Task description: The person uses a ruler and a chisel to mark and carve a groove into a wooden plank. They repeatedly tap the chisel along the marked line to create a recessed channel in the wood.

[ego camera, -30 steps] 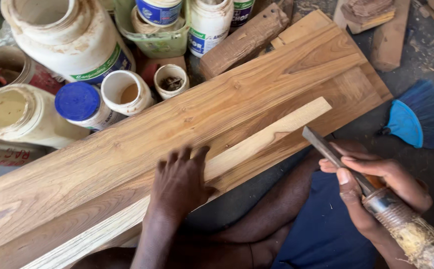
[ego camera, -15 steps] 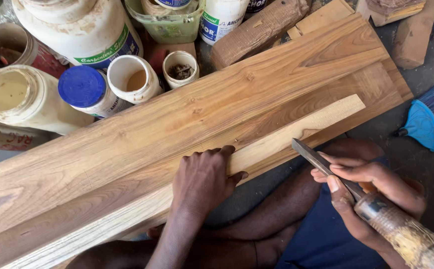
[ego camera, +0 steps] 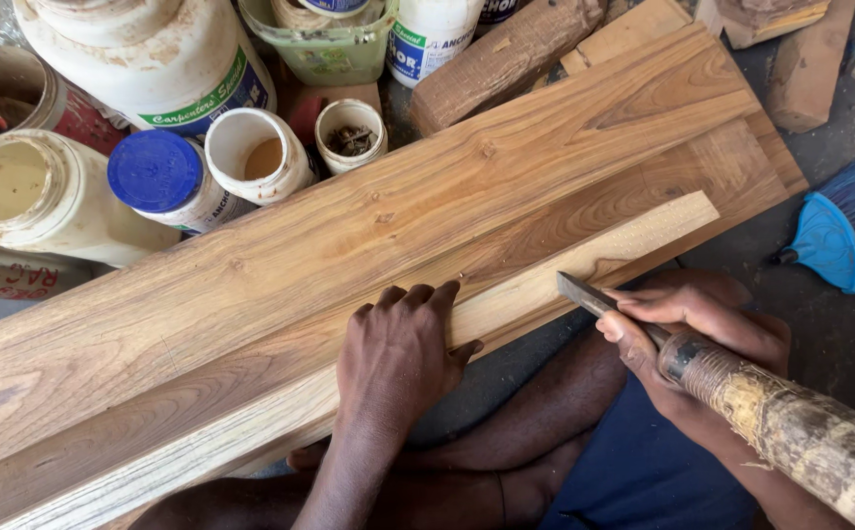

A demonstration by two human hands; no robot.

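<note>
Pressing pale strip flat, left hand slid up onto it from plank edge. Right hand clamped on chisel, tip now closer to strip, just beside it.

Even, bright daylight fills the view, with no harsh glare. Soft shadows gather under the left hand and beneath the wooden plank. Focus is sharp at centre; the chisel handle at the lower right edge looks slightly soft and stretched.
</note>
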